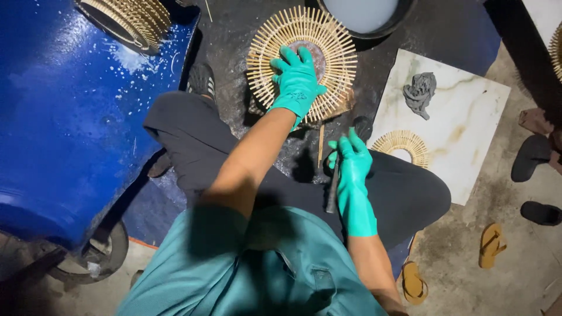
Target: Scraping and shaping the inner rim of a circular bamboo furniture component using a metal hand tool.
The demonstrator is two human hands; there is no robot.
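- Two hands in teal rubber gloves work at the centre of the frame, seen from above the person's own lap.
- Left hand (297,82), upper centre: fingers spread wide and pressed flat on a round sunburst frame of pale bamboo sticks (266,44), which lies on a dark, wet-looking work surface (234,17).
- Right hand (353,167), just right of centre: fingers curled shut around a slim dark tool handle (332,196) whose head (363,126) points up toward the frame's lower edge.
- Risk, as a judgement: the left fingertips sit among the thin sticks, so a tool stroke that lands off line could hit the glove or snap sticks.
- The surface looks slick; the frame could slide under the palm if the pressure eases.
- A white marble-patterned slab (462,134) at right carries a smaller bamboo sunburst ring (391,140) and a lump of grey putty (419,92); the ring lies close to the right elbow's path and could be knocked.
- More stick rings (132,17) rest on a large blue barrel (64,117) at upper left.
- A dark basin of pale liquid (363,11) sits at the top edge.
- Loose sandals (490,246) lie on the concrete floor at lower right.
- No packages, labels or signs are visible anywhere.
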